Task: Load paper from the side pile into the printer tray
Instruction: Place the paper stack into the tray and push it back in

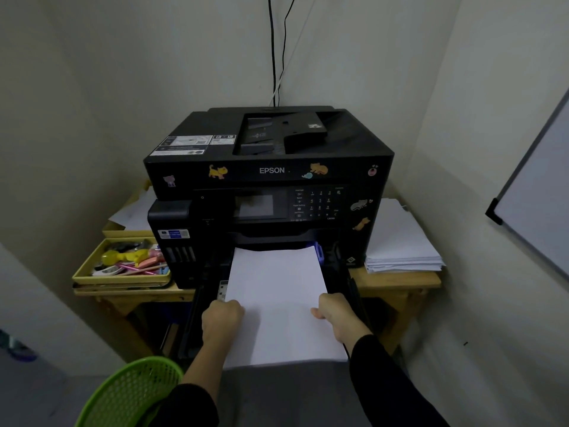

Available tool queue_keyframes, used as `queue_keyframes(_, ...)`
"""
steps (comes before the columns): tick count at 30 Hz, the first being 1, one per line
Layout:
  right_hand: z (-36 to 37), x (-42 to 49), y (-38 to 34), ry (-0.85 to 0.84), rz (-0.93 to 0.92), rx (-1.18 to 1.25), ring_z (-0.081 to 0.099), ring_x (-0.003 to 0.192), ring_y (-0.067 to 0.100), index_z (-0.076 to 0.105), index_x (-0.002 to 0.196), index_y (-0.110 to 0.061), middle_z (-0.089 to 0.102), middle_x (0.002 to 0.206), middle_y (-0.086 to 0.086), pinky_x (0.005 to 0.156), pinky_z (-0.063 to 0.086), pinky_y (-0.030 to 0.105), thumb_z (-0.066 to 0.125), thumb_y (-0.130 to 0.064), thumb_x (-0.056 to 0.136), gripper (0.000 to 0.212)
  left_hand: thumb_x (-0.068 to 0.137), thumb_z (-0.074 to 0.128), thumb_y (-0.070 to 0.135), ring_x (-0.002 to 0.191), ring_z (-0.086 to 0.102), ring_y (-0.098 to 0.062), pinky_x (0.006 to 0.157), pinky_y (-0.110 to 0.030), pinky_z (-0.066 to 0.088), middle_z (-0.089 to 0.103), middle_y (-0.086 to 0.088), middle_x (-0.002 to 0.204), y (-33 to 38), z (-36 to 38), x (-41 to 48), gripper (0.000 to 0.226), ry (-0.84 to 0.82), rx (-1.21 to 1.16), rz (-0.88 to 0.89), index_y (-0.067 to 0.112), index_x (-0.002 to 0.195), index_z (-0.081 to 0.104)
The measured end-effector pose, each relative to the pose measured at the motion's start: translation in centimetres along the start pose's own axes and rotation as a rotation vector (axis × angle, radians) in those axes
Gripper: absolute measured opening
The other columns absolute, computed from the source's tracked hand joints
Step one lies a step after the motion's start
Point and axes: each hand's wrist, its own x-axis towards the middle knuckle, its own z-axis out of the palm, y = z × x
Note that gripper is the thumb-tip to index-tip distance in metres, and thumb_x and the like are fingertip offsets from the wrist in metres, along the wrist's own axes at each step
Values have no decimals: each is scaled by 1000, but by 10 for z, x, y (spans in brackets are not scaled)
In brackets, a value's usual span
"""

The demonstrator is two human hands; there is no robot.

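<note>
Printer (268, 171): black, lettered EPSON, animal stickers on its front, standing on a wooden table (397, 280) in a room corner. All positions below are given relative to the printer.

Tray (348, 285): black, pulled out from the lower front of the printer toward the person, its side rails visible on both sides of the sheets.

Paper (277, 291): a white stack lying flat in the tray, far edge under the printer's front opening beside a blue guide (319, 252), near edge overhanging toward the person.

Pile (400, 241): loose white sheets on the table, just right of the printer, edges uneven.

Basket (129, 392): green mesh, below and left of the printer, at the picture's lower edge.

Yellow tray (89, 266): on the table, left of the printer, holding pens and small coloured items too blurred to tell.

Left hand (222, 315): in front of the printer, at the left edge of the paper near its front. Fingers curled tight into a fist against that edge; whether they pinch the sheets cannot be told, as the fingertips are hidden.

Right hand (337, 314): at the right edge of the paper, opposite the left. Thumb lies on top of the stack; the other fingers fold down over the edge, out of sight, closed about the paper's side.

Both sleeves black.
</note>
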Motion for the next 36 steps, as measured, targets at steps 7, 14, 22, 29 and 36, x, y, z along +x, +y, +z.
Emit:
queue_keyframes(7,5,8,-1,-34,-19,28,53,72,22,55,113,8,61,91,12,69,36,28,48,1,88,26,86,57,19,58,47,-20,48,-22,33,52,-10,73,3,1,13,23,18,-72,-58,-4,89,58)
queue_keyframes(14,8,23,-5,-32,18,34,51,92,29,51,120,10,58,93,12,84,41,35,51,0,90,32,85,57,16,60,48,-23,51,-24,34,55,-14,80,8,1,25,19,-30,-124,-62,-3,84,57)
queue_keyframes(22,13,41,-23,10,21,35,53,108,33,51,121,10,57,114,20,87,41,36,54,-1,89,34,91,57,17,62,49,-25,58,-31,39,48,-10,69,23,3,41,22,-95,-115,-43,-5,89,56)
queue_keyframes(29,20,51,-37,37,-35,55,59,85,32,53,99,10,56,84,11,69,39,30,51,2,90,12,91,58,14,58,44,-21,55,-30,37,45,-10,66,40,4,56,26,-132,-137,-18,-4,72,54)
queue_keyframes(36,27,55,-41,80,-126,-113,34,47,16,34,59,-8,38,57,3,44,25,22,51,-1,83,30,91,51,17,63,49,-20,57,-22,35,52,-8,77,41,8,62,21,-144,101,47,1,77,53)
